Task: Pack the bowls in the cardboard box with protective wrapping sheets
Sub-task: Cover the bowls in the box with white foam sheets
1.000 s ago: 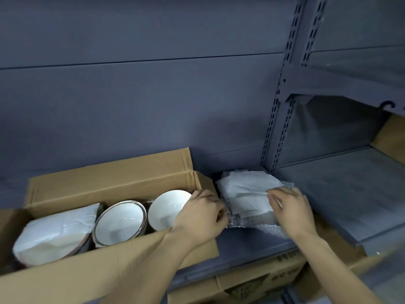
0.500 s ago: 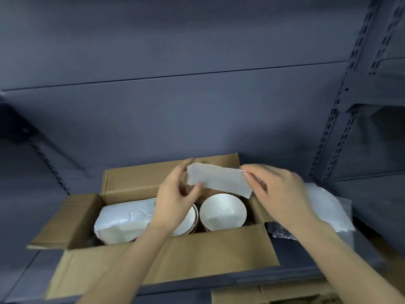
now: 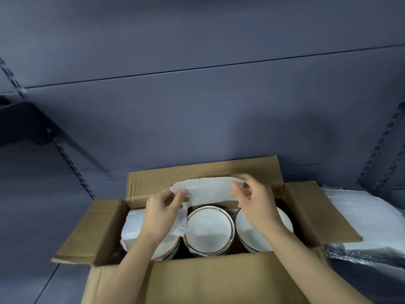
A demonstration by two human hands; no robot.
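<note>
Sheet (image 3: 208, 189) between both hands' fingers (image 3: 235, 190)

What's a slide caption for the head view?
Both hands, left hand and right hand, hold a wrapping sheet above bowls in an open cardboard box.

A stockroom or warehouse is suggested by grey metal shelving (image 3: 197, 51) with slotted uprights (image 3: 381, 148), on which an open cardboard box (image 3: 219, 281) is set.
</note>
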